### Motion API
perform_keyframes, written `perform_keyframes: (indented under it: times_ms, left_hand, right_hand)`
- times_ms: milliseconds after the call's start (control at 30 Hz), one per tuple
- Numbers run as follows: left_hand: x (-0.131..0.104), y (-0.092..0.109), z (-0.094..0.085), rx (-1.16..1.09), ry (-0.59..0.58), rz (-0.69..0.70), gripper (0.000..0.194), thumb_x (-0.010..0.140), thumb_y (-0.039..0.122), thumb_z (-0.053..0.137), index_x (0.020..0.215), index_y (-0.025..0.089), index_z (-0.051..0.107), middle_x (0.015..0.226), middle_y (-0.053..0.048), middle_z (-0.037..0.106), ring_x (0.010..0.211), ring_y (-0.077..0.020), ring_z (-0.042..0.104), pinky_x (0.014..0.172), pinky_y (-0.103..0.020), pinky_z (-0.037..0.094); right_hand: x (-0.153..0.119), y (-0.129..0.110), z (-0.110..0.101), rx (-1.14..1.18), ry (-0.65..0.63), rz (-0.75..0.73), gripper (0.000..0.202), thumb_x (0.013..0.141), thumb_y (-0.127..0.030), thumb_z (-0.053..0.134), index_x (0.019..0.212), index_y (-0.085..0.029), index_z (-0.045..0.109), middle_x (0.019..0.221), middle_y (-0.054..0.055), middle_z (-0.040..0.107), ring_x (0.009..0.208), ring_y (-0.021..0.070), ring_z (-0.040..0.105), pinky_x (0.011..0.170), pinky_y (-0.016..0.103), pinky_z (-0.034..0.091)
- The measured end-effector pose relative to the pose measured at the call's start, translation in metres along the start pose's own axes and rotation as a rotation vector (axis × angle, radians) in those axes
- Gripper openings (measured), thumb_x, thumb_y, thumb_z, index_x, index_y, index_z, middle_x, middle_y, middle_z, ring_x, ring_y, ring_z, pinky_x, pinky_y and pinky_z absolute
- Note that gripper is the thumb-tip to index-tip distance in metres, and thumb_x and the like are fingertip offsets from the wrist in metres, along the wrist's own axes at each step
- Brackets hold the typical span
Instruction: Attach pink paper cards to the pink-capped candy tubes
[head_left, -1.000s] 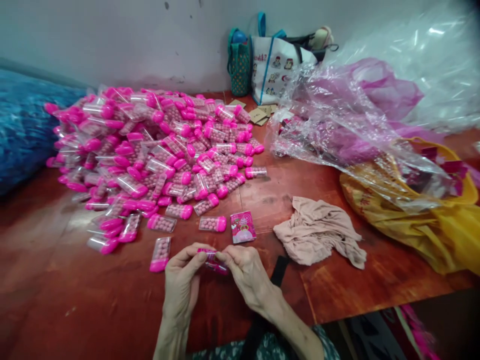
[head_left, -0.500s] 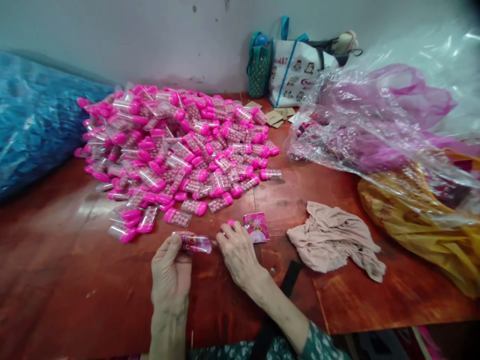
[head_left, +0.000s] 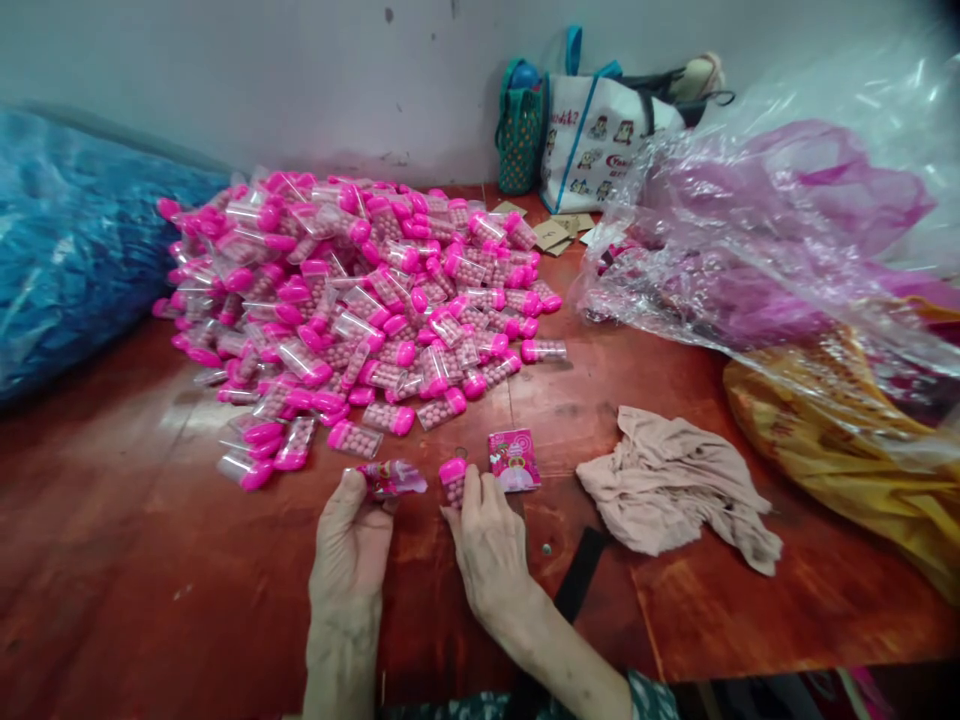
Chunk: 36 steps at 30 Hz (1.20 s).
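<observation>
Wrapper (head_left: 391, 479) in the left hand (head_left: 352, 550), capped bottle (head_left: 453, 481) in the right hand (head_left: 491, 550)

The left hand has its thumb and fingers closed on the near end of the pink printed wrapper, whose other end points toward 3 o'clock. The right hand, at its 3 o'clock, has the bottle between thumb and fingertips, gap closed to the bottle's width. Pink balls show inside the bottle, and its pink cap faces 12 o'clock. Whether the bottle touches the table (head_left: 225, 600) cannot be told.

Just beside the right fingertips, at 1 o'clock, lies a pink printed packet (head_left: 514, 460). From the hands, a large heap of similar bottles (head_left: 360, 300) spreads at 11 o'clock, with a blue bag (head_left: 75, 250) beyond it at 10. A crumpled beige cloth (head_left: 675, 485) lies at 3 o'clock, a yellow bag (head_left: 840, 450) farther out that way. Clear plastic (head_left: 720, 250) sits at 2 o'clock, and a white tote (head_left: 592, 150) stands at 1.
</observation>
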<state>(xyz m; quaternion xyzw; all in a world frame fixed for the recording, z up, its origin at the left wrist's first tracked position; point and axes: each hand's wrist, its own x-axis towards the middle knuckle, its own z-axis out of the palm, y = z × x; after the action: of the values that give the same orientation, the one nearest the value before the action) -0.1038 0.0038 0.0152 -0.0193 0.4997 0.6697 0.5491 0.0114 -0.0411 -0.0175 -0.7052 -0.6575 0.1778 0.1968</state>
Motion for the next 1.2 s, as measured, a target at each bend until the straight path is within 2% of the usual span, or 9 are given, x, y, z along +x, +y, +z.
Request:
perform_keyframes:
  times_ms: [133,233,300,400,533,700,900,1200]
  left_hand:
    - [0.005,-0.004,-0.007,0.011,-0.021,0.026,0.011,0.073,0.007,0.056,0.067,0.013,0.063,0.064,0.002,0.067,0.059,-0.0093,0.060,0.061,-0.023,0.051]
    - [0.007,-0.007,-0.011,0.060,-0.101,0.056,0.006,0.065,0.011,0.066,0.068,0.014,0.063,0.064,0.004,0.067,0.060,-0.0093,0.060,0.062,-0.023,0.050]
    - [0.007,-0.009,-0.011,0.091,-0.149,0.078,0.010,0.061,0.013,0.070,0.067,0.014,0.063,0.063,0.004,0.066,0.059,-0.0088,0.059,0.061,-0.021,0.050]
    - [0.005,-0.013,-0.009,0.122,-0.162,0.118,0.013,0.057,0.013,0.073,0.065,0.014,0.063,0.062,0.005,0.065,0.057,-0.0068,0.058,0.060,-0.018,0.049]
    - [0.001,-0.017,-0.003,0.168,-0.172,0.128,0.018,0.051,0.013,0.077,0.065,0.014,0.065,0.061,0.004,0.066,0.057,-0.0064,0.059,0.058,-0.016,0.049]
    - [-0.003,-0.021,0.003,0.193,-0.194,0.122,0.021,0.047,0.013,0.079,0.064,0.014,0.067,0.059,0.004,0.067,0.055,-0.0066,0.060,0.056,-0.015,0.049]
    - [-0.008,-0.027,0.008,0.211,-0.235,0.042,0.021,0.048,0.014,0.079,0.066,0.015,0.068,0.063,0.001,0.069,0.055,-0.0091,0.062,0.054,-0.017,0.050]
    - [-0.016,-0.035,0.016,0.245,-0.321,-0.040,0.018,0.053,0.014,0.077,0.067,0.014,0.067,0.066,-0.002,0.070,0.060,-0.0116,0.063,0.056,-0.019,0.051]
  right_hand:
    - [-0.002,0.010,-0.012,0.387,0.030,0.043,0.034,0.080,-0.020,0.053,0.114,-0.016,0.051,0.092,0.009,0.062,0.081,0.0226,0.061,0.071,0.034,0.049]
    - [0.001,0.018,-0.029,0.757,-0.072,0.189,0.026,0.081,-0.027,0.054,0.105,-0.018,0.054,0.072,0.001,0.061,0.062,0.0158,0.059,0.059,0.026,0.048]
    - [0.002,0.020,-0.041,0.941,-0.097,0.272,0.031,0.078,-0.031,0.057,0.106,-0.017,0.054,0.071,0.001,0.059,0.061,0.0146,0.058,0.057,0.024,0.048]
    - [0.002,0.020,-0.053,1.102,-0.127,0.298,0.038,0.074,-0.033,0.062,0.107,-0.016,0.054,0.074,0.002,0.059,0.064,0.0144,0.058,0.058,0.024,0.048]
    - [0.000,0.019,-0.057,1.126,-0.163,0.276,0.038,0.071,-0.030,0.065,0.106,-0.016,0.056,0.073,0.001,0.058,0.062,0.0130,0.056,0.057,0.023,0.048]
    - [0.001,0.024,-0.060,1.025,-0.129,0.233,0.038,0.069,-0.027,0.066,0.105,-0.017,0.061,0.072,0.000,0.060,0.060,0.0118,0.055,0.056,0.021,0.047]
    - [0.005,0.030,-0.070,0.994,-0.110,0.186,0.033,0.071,-0.021,0.063,0.103,-0.020,0.064,0.072,-0.001,0.062,0.061,0.0114,0.055,0.058,0.020,0.047]
    - [0.009,0.045,-0.075,1.173,-0.251,0.255,0.035,0.074,-0.023,0.063,0.109,-0.022,0.063,0.075,-0.002,0.065,0.064,0.0116,0.056,0.061,0.020,0.045]
